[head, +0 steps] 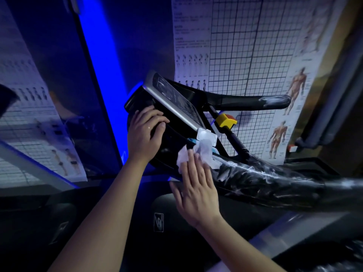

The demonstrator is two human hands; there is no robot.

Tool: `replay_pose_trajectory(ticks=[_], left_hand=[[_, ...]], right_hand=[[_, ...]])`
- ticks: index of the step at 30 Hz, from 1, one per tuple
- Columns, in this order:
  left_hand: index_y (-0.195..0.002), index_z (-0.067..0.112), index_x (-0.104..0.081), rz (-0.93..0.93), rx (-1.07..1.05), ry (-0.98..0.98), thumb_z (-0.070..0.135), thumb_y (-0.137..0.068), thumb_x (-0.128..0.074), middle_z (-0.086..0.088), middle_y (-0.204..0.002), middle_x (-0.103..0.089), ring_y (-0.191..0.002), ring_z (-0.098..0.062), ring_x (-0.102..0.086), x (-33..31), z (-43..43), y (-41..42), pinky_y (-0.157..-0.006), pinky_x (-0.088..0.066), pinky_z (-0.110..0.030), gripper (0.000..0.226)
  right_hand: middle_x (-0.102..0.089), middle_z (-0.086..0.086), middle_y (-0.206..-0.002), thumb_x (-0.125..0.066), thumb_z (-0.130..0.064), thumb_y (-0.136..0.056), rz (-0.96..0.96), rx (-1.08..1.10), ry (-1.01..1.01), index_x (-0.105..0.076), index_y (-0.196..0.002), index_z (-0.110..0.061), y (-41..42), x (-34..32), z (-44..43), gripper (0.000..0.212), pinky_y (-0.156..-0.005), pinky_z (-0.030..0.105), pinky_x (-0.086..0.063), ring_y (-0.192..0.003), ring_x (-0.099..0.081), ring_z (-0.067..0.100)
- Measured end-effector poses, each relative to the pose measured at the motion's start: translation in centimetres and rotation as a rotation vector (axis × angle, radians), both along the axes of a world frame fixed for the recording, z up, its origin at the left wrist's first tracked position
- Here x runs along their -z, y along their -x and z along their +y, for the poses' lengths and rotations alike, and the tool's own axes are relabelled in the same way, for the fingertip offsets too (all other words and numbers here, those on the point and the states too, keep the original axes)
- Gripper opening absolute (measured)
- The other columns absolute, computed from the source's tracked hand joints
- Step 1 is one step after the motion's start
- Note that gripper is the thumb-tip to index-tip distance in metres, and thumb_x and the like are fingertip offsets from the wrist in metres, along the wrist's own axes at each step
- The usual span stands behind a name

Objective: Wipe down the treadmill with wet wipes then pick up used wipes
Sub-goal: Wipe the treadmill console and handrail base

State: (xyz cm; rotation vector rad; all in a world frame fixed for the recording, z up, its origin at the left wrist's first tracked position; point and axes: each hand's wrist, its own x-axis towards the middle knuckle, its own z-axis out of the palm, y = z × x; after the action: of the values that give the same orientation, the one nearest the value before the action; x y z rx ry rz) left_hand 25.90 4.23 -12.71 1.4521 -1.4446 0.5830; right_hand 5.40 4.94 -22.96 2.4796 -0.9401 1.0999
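Note:
The black treadmill console (176, 103) tilts across the middle of the head view, with a silver-trimmed display panel. My left hand (145, 132) grips the console's left edge, fingers curled over it. My right hand (196, 189) lies flat with straight fingers, pressing a white wet wipe (183, 158) against the console's lower face. A wet wipes pack (207, 141) with its white lid flipped open sits on the console just beyond my right fingertips, and a wipe sticks out of it.
A plastic-wrapped black handrail (265, 179) runs right from the console. Another wrapped handle (255, 102) sticks out above it, near a yellow and red safety key (225, 119). Anatomy and grid posters (245, 46) cover the wall behind. A blue light strip (104, 65) glows at left.

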Motion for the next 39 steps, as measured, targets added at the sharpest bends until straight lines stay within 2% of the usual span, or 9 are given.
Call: replay_pose_trajectory(ticks=[7, 10, 12, 14, 19, 22, 28, 34, 39], left_hand=[[-0.102, 0.018, -0.077, 0.004, -0.01, -0.004, 0.025, -0.099, -0.048, 0.004, -0.12, -0.069, -0.135, -0.02, -0.052, 0.1, 0.0, 0.1, -0.113, -0.034, -0.06, 0.03], [-0.101, 0.018, -0.077, 0.025, -0.003, -0.005, 0.025, -0.099, -0.049, 0.004, -0.12, -0.068, -0.135, -0.018, -0.051, 0.2, 0.1, 0.0, -0.114, -0.032, -0.059, 0.03], [-0.101, 0.018, -0.078, 0.037, -0.003, -0.01, 0.025, -0.099, -0.049, 0.004, -0.12, -0.069, -0.135, -0.018, -0.051, 0.1, 0.1, 0.1, -0.115, -0.031, -0.058, 0.029], [-0.1, 0.018, -0.078, 0.04, -0.005, -0.014, 0.024, -0.099, -0.05, 0.004, -0.119, -0.069, -0.134, -0.018, -0.051, 0.1, 0.1, 0.2, -0.115, -0.031, -0.057, 0.029], [-0.1, 0.017, -0.077, 0.004, -0.028, -0.001, 0.022, -0.099, -0.049, 0.003, -0.119, -0.07, -0.133, -0.019, -0.053, 0.2, -0.1, 0.0, -0.114, -0.033, -0.058, 0.029], [-0.101, 0.017, -0.077, 0.011, -0.031, -0.014, 0.023, -0.099, -0.048, 0.003, -0.12, -0.069, -0.134, -0.019, -0.052, 0.1, -0.1, 0.1, -0.114, -0.033, -0.057, 0.03], [-0.099, 0.017, -0.077, 0.015, -0.026, 0.015, 0.023, -0.099, -0.049, 0.003, -0.118, -0.07, -0.133, -0.019, -0.053, 0.0, 0.0, 0.3, -0.117, -0.03, -0.054, 0.029], [-0.098, 0.016, -0.077, 0.009, -0.04, -0.005, 0.023, -0.098, -0.047, 0.002, -0.118, -0.07, -0.132, -0.02, -0.054, 0.0, 0.1, 0.5, -0.115, -0.032, -0.056, 0.03], [-0.099, 0.016, -0.077, 0.021, -0.034, -0.004, 0.022, -0.098, -0.047, 0.003, -0.118, -0.07, -0.133, -0.02, -0.052, 0.0, 0.1, 0.5, -0.116, -0.03, -0.055, 0.03]], right_hand=[[-0.012, 0.016, -0.167, -0.04, -0.044, -0.107, -0.122, -0.017, -0.08, -0.026, -0.157, -0.001, -1.9, -4.1, 0.4, 0.068, -0.127, 0.043, -0.01, -0.157, -0.004, 0.027], [-0.018, 0.019, -0.165, -0.053, -0.035, -0.103, -0.009, -0.116, 0.027, -0.047, -0.147, 0.0, 0.4, 0.7, 0.2, 0.057, -0.118, 0.046, -0.034, -0.152, -0.025, 0.031], [-0.015, 0.016, -0.167, -0.055, -0.037, -0.1, 0.07, -0.124, 0.034, -0.057, -0.138, -0.004, 2.1, 2.6, -0.3, 0.05, -0.098, 0.04, -0.051, -0.133, -0.052, 0.028], [-0.021, 0.016, -0.165, -0.054, -0.043, -0.1, 0.105, -0.084, 0.019, -0.056, -0.139, -0.005, 2.4, 2.5, -0.4, 0.054, -0.093, 0.041, -0.05, -0.118, -0.059, 0.029], [-0.021, 0.031, -0.161, -0.043, -0.045, -0.104, -0.057, -0.01, -0.065, -0.036, -0.149, 0.008, -0.9, -3.6, 0.6, 0.069, -0.121, 0.052, -0.026, -0.149, -0.026, 0.043], [-0.017, 0.035, -0.16, -0.044, -0.039, -0.105, -0.075, 0.004, -0.054, -0.04, -0.145, 0.012, -0.9, -4.5, 0.4, 0.066, -0.123, 0.055, -0.019, -0.153, -0.011, 0.044], [-0.019, 0.027, -0.162, -0.058, -0.038, -0.096, 0.177, -0.018, 0.055, -0.045, -0.146, 0.006, 4.0, 3.4, 0.3, 0.068, -0.126, 0.05, -0.015, -0.151, -0.022, 0.042], [-0.016, 0.028, -0.164, -0.034, -0.051, -0.106, 0.002, 0.039, -0.118, -0.028, -0.154, 0.005, 0.0, -4.1, 0.4, 0.074, -0.127, 0.048, -0.012, -0.153, -0.016, 0.04], [-0.016, 0.028, -0.163, -0.04, -0.043, -0.106, -0.01, 0.018, -0.073, -0.034, -0.15, 0.009, 1.8, -3.4, 0.3, 0.068, -0.125, 0.051, -0.018, -0.155, -0.007, 0.038]])
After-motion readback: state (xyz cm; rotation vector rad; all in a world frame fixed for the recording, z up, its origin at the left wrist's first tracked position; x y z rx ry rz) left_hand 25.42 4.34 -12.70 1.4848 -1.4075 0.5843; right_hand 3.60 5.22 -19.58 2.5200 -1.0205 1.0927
